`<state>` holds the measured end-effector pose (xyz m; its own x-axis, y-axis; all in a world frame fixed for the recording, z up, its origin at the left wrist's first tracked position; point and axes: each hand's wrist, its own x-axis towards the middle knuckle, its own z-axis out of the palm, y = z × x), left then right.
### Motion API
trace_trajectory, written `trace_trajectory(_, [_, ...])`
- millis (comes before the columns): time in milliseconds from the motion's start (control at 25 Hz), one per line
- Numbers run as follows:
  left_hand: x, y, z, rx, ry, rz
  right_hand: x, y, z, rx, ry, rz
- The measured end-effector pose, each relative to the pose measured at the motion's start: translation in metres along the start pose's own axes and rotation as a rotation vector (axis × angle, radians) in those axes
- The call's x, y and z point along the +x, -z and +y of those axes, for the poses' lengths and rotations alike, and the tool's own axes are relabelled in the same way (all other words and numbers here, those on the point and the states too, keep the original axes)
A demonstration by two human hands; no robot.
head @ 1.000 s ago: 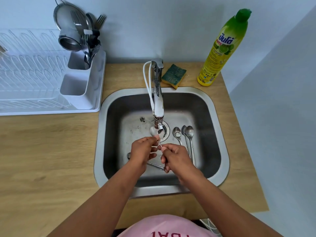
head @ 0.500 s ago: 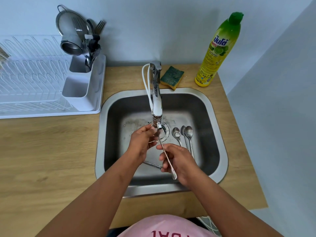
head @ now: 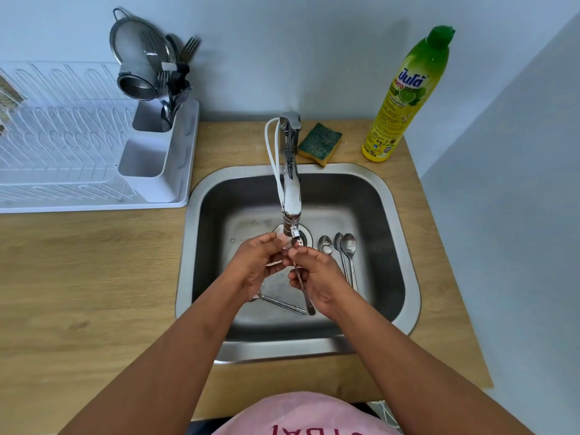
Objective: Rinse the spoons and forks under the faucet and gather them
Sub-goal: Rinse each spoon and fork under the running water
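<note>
Since a moment ago both hands are sitting closer together under the faucet (head: 290, 183), and the utensil (head: 303, 288) in the right hand is pointing its handle more straight back toward the person than it was. That right hand (head: 317, 277) is closing its fingers around the utensil's stem just below the faucet's spout, with the handle end sticking out past the heel of the palm; the head of the piece is hiding between the two hands, so whether it is a spoon or a fork is hard to say. Meeting it from the other side of the spout, the left hand (head: 259, 262) is curling its fingertips in against the utensil's top end, pinching or rubbing at it, though the exact grip is too blurred to make out. Whether water is running over them cannot be made out. Just to the right of the faucet's spout, three spoons (head: 340, 249) are lying side by side on the floor of the sink (head: 201, 277), bowls toward the drain. Another utensil (head: 279, 302) is lying at a slant on the sink floor, nearer the person than the faucet and partly under the left hand. Behind the faucet's base and a little to its right, a green and yellow sponge (head: 320, 142) is resting on the wooden counter (head: 94, 293), with a dish soap bottle (head: 405, 98) standing further right. Well to the left of the faucet, a white drying rack (head: 62, 152) is holding a caddy of forks and a strainer.
</note>
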<state>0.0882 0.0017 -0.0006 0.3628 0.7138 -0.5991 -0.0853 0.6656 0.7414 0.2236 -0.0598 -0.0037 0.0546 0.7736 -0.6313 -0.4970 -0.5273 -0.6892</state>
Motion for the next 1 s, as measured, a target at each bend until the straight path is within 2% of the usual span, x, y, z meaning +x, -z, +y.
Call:
trace_trajectory(240, [0.004,-0.003,0.005,0.019,0.019,-0.018,0.005,-0.003,-0.001,0.123,-0.050,-0.022])
trace_trajectory(680, [-0.001,0.002,-0.010,-0.109,-0.014,-0.099,0.003,0.002,0.005,0.092,-0.187,-0.141])
trace_trajectory(840, [0.003,0.010,-0.020,-0.045,0.074,0.090,0.003,0.002,0.000,0.052,-0.112,-0.082])
trace_trajectory(1000, [0.004,0.027,-0.056,0.304,0.394,0.277,0.006,0.001,-0.004,0.005,-0.052,0.026])
